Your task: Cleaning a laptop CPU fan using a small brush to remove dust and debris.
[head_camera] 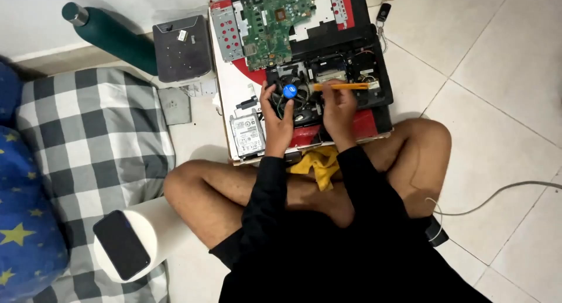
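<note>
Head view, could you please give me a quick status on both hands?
Left hand on the cooling fan. Right hand holding an orange screwdriver over the open black chassis. Green circuit board set aside behind.

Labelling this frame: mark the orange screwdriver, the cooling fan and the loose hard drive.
orange screwdriver (342, 86), head view, middle of its handle.
cooling fan (289, 91), head view, blue hub at its centre.
hard drive (247, 134), head view, middle of its silver top face.

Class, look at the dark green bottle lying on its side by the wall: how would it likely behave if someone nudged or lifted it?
The green bottle is a smooth cylinder lying on its side, so a nudge would probably roll it. It looks like rigid metal, so likely stiff and perhaps slippery. Its weight cannot be judged, since its contents are hidden.
</note>
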